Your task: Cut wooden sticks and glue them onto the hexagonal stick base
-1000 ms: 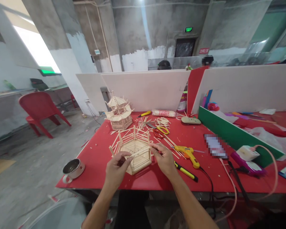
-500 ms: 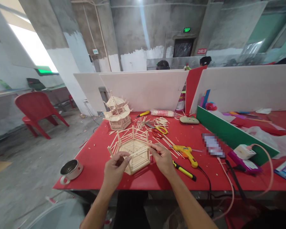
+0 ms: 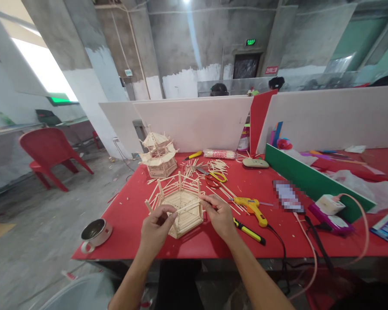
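My left hand (image 3: 158,226) pinches one end of a thin wooden stick (image 3: 188,207), and my right hand (image 3: 218,213) pinches its other end. The stick spans the near side of a six-sided wooden stick frame (image 3: 186,226), between its corner posts. Railings of sticks line the frame's far sides, and its floor is laid with sticks. Whether the stick touches the posts is hidden by my fingers. Behind the frame stands a finished-looking tiered stick pagoda (image 3: 158,157).
On the red table (image 3: 129,232) lie a yellow glue gun (image 3: 252,209), a utility knife (image 3: 250,232), scissors (image 3: 217,178), loose sticks (image 3: 220,165) and a phone (image 3: 288,196). A mug (image 3: 97,232) stands at the left edge. A green board (image 3: 317,176) stands at right.
Both hands keep their hold on the stick with almost no motion. The whole view has shifted very slightly.
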`<state>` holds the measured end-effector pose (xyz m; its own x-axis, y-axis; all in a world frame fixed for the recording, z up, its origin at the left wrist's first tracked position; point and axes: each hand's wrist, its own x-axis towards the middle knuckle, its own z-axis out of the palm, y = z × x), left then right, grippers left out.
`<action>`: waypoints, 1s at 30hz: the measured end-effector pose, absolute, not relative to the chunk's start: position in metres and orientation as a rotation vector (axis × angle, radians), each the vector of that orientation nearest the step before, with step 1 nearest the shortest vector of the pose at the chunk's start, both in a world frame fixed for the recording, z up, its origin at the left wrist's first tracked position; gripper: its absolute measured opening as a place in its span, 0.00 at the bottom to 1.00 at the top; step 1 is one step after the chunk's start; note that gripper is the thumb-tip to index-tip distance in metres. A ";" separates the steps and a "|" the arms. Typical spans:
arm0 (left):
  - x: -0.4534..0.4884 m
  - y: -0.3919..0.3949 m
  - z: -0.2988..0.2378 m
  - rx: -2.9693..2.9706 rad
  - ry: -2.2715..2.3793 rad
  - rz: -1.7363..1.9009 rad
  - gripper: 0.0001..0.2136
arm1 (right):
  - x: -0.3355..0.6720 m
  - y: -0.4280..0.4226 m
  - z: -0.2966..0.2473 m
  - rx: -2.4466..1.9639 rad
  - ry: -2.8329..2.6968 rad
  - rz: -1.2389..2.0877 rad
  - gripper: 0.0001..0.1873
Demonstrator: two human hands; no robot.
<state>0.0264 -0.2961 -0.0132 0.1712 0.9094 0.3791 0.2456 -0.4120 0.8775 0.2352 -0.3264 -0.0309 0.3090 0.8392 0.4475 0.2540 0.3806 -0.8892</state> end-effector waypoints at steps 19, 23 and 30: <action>0.034 -0.338 0.054 2.344 1.063 1.155 0.06 | 0.236 -0.373 0.013 -1.091 -1.149 0.409 0.10; 0.052 -0.362 0.061 2.384 1.045 1.125 0.06 | 0.242 -0.396 0.024 -1.024 -1.236 0.368 0.08; 0.096 -0.389 0.061 2.354 0.888 1.066 0.09 | 0.253 -0.434 0.026 -0.991 -1.303 0.297 0.08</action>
<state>0.0963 -0.3893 0.0611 0.5056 0.6919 0.5154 0.3818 -0.7152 0.5855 0.2529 -0.4342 0.0263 0.2946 0.6874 0.6638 0.3321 0.5777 -0.7456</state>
